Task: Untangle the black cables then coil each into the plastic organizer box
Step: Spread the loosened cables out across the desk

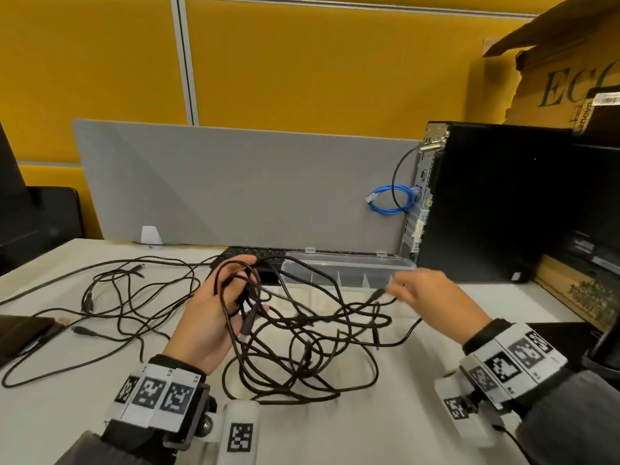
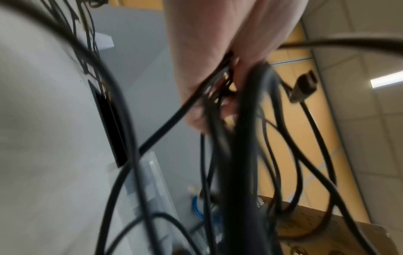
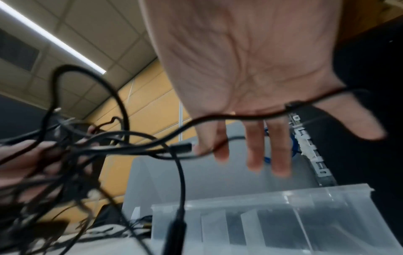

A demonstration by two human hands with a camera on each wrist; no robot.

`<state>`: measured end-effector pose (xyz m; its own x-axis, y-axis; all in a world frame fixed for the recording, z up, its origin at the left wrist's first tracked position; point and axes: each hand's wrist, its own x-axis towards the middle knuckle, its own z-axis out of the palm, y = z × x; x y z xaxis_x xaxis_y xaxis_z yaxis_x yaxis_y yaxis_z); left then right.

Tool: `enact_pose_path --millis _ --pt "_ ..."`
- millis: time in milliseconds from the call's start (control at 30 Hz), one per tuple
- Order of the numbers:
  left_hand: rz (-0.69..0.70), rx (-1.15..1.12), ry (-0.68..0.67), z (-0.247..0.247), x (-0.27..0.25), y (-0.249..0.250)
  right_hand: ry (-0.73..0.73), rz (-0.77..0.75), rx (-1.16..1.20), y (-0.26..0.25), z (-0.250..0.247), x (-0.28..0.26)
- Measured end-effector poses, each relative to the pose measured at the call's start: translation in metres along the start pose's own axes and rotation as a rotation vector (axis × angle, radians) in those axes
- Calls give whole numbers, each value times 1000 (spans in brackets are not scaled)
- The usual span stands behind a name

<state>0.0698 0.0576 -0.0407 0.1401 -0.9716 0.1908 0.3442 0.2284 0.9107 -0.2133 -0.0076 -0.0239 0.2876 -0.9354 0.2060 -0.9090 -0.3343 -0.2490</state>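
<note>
I saw my left hand (image 1: 214,317) raised above the white desk (image 1: 385,427), its fingers (image 1: 246,263) curled round a bundle of thin, round black cables (image 1: 302,347). Their slack loops hung down onto the desk. My right hand (image 1: 432,297) had its fingers spread and straight; one strand lay across the palm. The clear plastic box (image 1: 349,268), long and divided into compartments, lay behind the tangle. Only the right wrist view showed the open palm; the left wrist view was blurred.

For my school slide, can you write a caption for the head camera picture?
Left hand holds tangled black cables; right hand reaches a strand before the empty organizer box.
</note>
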Motion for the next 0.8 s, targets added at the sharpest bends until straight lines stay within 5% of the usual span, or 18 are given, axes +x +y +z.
enact_pose_path --millis 167,300,400,533,667,800 --pt "-130 411 42 -19 2 6 212 -67 186 -8 -14 2" --pt "34 471 82 -9 -5 21 222 -97 350 -27 -19 -1" --pt "169 477 -145 18 -17 24 253 -83 478 -48 -25 -2" --pt "0 909 -490 35 -23 -5 247 -101 742 -73 -35 -10" --pt "33 983 -444 22 -16 -9 406 -66 922 -70 -47 -14" --pt "97 960 -269 3 -4 -5 742 91 1195 -39 -62 -11"
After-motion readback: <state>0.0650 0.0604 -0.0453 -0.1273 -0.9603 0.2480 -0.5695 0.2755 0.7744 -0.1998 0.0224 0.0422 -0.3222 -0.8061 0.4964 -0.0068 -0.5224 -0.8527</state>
